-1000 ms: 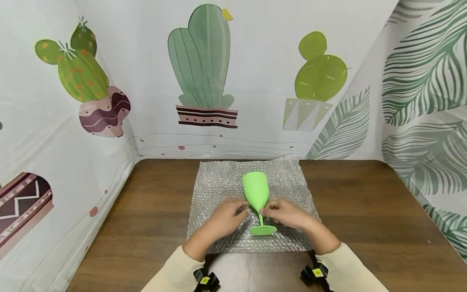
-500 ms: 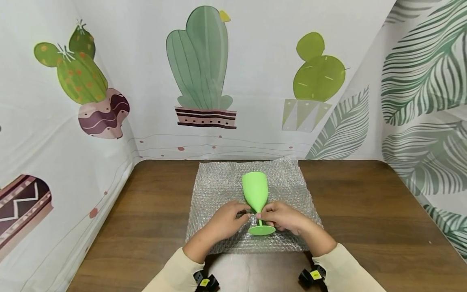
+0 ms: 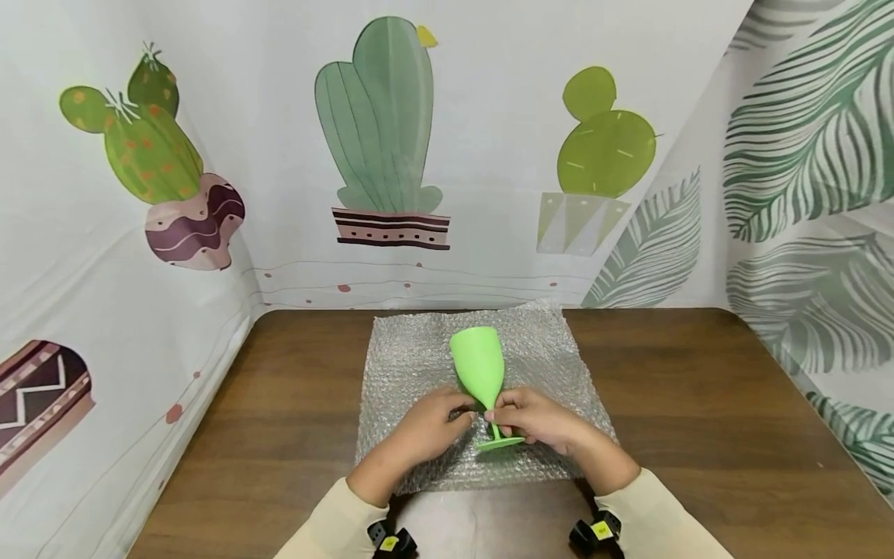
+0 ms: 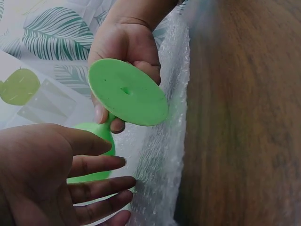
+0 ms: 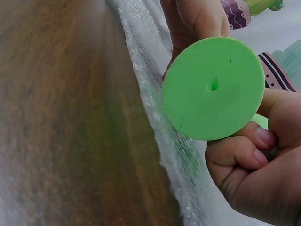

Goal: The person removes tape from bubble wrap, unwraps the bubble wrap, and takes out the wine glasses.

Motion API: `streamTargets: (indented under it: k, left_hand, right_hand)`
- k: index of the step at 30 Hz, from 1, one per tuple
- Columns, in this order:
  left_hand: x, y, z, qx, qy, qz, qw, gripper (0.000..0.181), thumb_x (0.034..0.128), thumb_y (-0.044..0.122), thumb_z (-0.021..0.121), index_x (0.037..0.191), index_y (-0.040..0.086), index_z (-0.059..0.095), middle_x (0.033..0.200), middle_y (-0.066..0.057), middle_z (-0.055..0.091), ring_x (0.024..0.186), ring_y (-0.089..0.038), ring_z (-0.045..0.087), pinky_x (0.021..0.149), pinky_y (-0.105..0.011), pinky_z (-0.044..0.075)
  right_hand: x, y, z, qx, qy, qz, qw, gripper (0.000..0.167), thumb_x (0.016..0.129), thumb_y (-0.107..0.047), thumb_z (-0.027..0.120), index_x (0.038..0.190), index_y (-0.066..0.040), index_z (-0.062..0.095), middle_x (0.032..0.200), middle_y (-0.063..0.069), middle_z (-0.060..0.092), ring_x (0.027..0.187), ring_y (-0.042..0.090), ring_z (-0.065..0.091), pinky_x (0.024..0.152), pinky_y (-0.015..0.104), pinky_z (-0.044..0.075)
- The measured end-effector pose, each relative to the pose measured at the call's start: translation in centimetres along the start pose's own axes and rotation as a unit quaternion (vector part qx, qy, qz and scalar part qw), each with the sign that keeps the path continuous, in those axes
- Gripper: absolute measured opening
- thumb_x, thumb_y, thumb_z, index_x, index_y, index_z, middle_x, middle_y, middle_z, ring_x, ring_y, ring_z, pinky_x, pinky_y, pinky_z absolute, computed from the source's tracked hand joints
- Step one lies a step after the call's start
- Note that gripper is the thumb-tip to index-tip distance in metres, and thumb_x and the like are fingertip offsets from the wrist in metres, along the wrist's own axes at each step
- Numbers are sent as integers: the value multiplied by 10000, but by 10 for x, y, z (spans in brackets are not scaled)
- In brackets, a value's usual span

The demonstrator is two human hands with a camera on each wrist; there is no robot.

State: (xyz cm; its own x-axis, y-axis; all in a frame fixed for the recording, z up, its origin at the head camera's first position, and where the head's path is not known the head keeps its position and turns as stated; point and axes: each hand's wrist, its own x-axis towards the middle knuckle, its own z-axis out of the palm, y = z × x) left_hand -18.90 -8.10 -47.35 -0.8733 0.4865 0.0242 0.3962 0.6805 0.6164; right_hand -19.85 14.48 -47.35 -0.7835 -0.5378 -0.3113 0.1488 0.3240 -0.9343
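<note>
A bright green goblet (image 3: 479, 363) stands tilted in the head view, bowl up and leaning left, above the bubble wrap (image 3: 412, 349). My right hand (image 3: 538, 419) pinches its thin stem between thumb and fingers. The round foot (image 4: 128, 92) faces the left wrist camera and hides part of that grip; the right wrist view shows the same green disc (image 5: 211, 94). Beside the bowl, my left hand (image 3: 433, 423) holds nothing. Its fingers (image 4: 101, 188) are spread and fairly straight in the left wrist view, close to the bowl; whether they touch it I cannot tell.
The bubble wrap lies flat on a brown wooden table (image 3: 670, 388). Behind the table's back edge hangs a white cloth (image 3: 489, 155) printed with cacti and leaves. A wrist camera (image 3: 595, 532) is strapped at each sleeve.
The goblet's bowl has swung left, and its foot now shows more edge-on. My right hand has shifted slightly left with the stem. The left hand stays nearly in place.
</note>
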Motion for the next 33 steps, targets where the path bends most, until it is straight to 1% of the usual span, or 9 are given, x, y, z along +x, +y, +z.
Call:
streamTargets:
  k: [5, 9, 14, 17, 20, 21, 25, 31, 33]
  left_hand:
    - [-2, -2, -1, 53, 12, -79, 10000, 289, 992, 231, 603, 1235, 124, 718, 1184, -68, 712, 1121, -252, 659, 978, -460, 535]
    - [-3, -2, -3, 265, 48, 26, 9996, 277, 975, 214, 621, 1203, 102, 733, 1139, -69, 726, 1076, -251, 671, 959, -454, 542]
    - [-3, -2, -7, 380, 63, 145, 9992, 232, 963, 196, 617, 1109, 92, 764, 1019, -24, 727, 971, -192, 667, 896, -389, 551]
    - [-2, -3, -8, 410, 21, 151, 9990, 239, 946, 187, 633, 1116, 80, 762, 958, 4, 705, 904, -147, 635, 846, -341, 542]
    - [-3, -5, -9, 468, -1, 109, 9988, 254, 932, 189, 649, 1134, 79, 758, 901, 27, 669, 832, -102, 576, 779, -293, 515]
    - [-3, -5, -10, 481, -3, 81, 9988, 260, 929, 192, 655, 1140, 78, 756, 890, 32, 660, 817, -90, 557, 763, -282, 507]
    - [-4, -5, -12, 508, -13, -4, 9987, 244, 930, 197, 655, 1114, 77, 762, 874, 22, 662, 790, -83, 542, 731, -267, 497]
    - [-6, -6, -13, 529, -104, -192, 9984, 252, 939, 204, 649, 1124, 77, 763, 873, 29, 659, 770, -72, 523, 734, -276, 501]
    - [-5, -6, -14, 555, -134, -185, 9982, 182, 949, 204, 636, 964, 69, 758, 778, 43, 593, 708, -69, 468, 671, -261, 458]
  right_hand:
    - [-1, -4, 0, -47, 152, -162, 9997, 236, 1006, -247, 611, 908, -41, 551, 704, -11, 545, 505, 70, 328, 463, 201, 301]
    - [-4, -9, -3, -148, 364, -295, 9988, 252, 1010, -264, 605, 928, -32, 550, 714, -18, 564, 508, 65, 334, 464, 198, 302]
    - [-7, -13, -11, -238, 794, -527, 9952, 259, 1006, -254, 615, 985, 1, 574, 740, -7, 599, 540, 69, 386, 504, 202, 343]
    - [-10, -15, -16, -289, 1024, -632, 9923, 271, 1005, -245, 621, 1026, 24, 592, 768, 19, 617, 614, 96, 467, 577, 219, 408]
    - [-13, -18, -23, -449, 1204, -779, 9886, 298, 1008, -237, 617, 1054, 57, 602, 805, 65, 638, 673, 122, 510, 641, 243, 452]
    - [-14, -19, -25, -486, 1266, -825, 9873, 308, 1011, -238, 614, 1064, 65, 603, 815, 82, 640, 669, 125, 506, 636, 248, 453]
    - [-18, -19, -36, -734, 1652, -999, 9784, 312, 1012, -235, 616, 1068, 72, 607, 837, 125, 642, 666, 127, 507, 634, 264, 475]
    - [-24, -21, -52, -1192, 2428, -1139, 9560, 276, 1012, -244, 621, 1077, 24, 640, 846, 105, 684, 762, 139, 605, 694, 270, 525]
    - [-26, -20, -58, -1347, 2594, -1109, 9499, 256, 1027, -243, 597, 1068, 6, 645, 854, 97, 694, 781, 126, 604, 696, 263, 508]
